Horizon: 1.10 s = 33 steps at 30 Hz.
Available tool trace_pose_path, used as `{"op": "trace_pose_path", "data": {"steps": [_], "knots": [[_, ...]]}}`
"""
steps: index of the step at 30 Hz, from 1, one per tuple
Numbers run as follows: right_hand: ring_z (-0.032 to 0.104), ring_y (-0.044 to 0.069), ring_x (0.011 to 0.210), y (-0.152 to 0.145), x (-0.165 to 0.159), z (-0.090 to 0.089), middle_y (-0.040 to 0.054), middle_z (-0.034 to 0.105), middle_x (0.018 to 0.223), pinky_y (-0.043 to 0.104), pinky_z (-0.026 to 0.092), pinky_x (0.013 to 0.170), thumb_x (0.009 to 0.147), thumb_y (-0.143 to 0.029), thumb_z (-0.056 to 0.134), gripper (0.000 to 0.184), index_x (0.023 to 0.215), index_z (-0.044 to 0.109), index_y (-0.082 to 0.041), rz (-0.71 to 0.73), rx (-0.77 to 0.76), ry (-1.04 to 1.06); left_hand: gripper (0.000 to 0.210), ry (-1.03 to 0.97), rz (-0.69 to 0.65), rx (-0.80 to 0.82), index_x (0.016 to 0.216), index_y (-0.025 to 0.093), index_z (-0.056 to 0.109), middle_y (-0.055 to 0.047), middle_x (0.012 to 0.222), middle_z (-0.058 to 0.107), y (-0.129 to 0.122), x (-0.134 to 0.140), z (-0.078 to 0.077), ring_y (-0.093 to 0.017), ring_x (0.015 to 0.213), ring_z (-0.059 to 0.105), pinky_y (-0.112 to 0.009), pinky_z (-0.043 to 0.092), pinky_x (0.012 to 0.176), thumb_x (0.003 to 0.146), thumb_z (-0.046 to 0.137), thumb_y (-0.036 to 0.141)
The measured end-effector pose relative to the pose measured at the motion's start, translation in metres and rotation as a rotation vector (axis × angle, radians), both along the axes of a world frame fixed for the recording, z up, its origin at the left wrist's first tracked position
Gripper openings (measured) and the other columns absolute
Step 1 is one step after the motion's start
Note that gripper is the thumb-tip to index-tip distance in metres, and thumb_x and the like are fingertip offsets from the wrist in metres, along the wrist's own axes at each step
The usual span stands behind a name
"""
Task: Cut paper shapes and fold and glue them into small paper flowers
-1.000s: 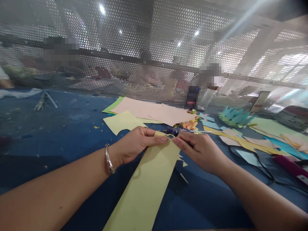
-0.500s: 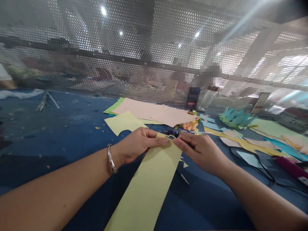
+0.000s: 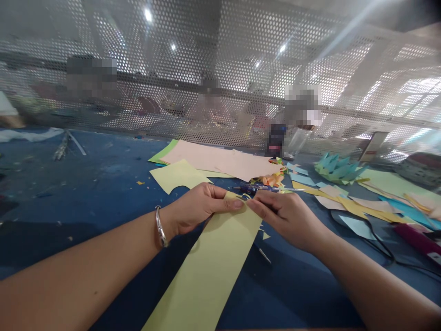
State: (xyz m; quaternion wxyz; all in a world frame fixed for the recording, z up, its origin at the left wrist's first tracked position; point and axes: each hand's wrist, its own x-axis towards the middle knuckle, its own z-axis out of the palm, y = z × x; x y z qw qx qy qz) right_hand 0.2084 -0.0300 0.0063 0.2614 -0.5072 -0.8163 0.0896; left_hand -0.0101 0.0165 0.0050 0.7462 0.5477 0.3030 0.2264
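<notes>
A long pale yellow-green paper strip (image 3: pixel 210 266) slants from the lower edge of the view up to both my hands. My left hand (image 3: pixel 193 209), with a silver bangle at its wrist, pinches the strip's top edge, thumb on the front face and fingers behind. At the strip's upper right corner, my right hand (image 3: pixel 285 216) is closed with thumb against bent fingers, beside a small curled edge of paper. Just beyond the right hand lies a thin tool (image 3: pixel 257 188) with a dark blue handle and metal shaft, partly hidden.
Pink paper sheets (image 3: pixel 220 161) and a cut yellow piece (image 3: pixel 177 177) lie beyond my hands. To the right are a blue-green paper crown shape (image 3: pixel 339 170), paper scraps (image 3: pixel 365 207), a black cable (image 3: pixel 382 248) and a purple device (image 3: pixel 416 241). A perforated metal screen (image 3: pixel 206 59) bounds the blue table.
The strip's lower end has shifted slightly left. My right thumb has edged slightly left, and the small curl at the top edge looks smaller. Both hands keep their grip.
</notes>
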Motion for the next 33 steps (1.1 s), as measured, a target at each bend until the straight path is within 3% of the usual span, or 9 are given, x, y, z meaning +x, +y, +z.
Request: {"op": "trace_pose_path", "data": {"steps": [13,33], "knots": [[0.035,0.010,0.053,0.0028,0.0009,-0.0005,-0.0050,0.036,0.059,0.026,0.027,0.052,0.100,-0.048,0.042,0.045,0.066,0.038,-0.020,-0.002,0.001,0.020,0.023,0.029,0.077,0.017,0.079,0.013,0.073,-0.006,0.080,0.073,-0.0019,-0.0018,0.0048,-0.012,0.065,0.067,-0.023,0.052,0.063,0.078,0.079,0.035],[0.034,0.009,0.051,0.0024,-0.0004,0.0002,-0.0054,0.034,0.057,0.026,0.026,0.051,0.100,-0.049,0.042,0.046,0.064,0.037,-0.020,0.002,0.004,0.014,0.021,0.005,0.044,-0.009,0.081,0.015,0.073,-0.004,0.079,0.074,-0.0015,0.0011,0.0016,-0.013,0.064,0.067,-0.024,0.053,0.063,0.077,0.080,0.034]]}}
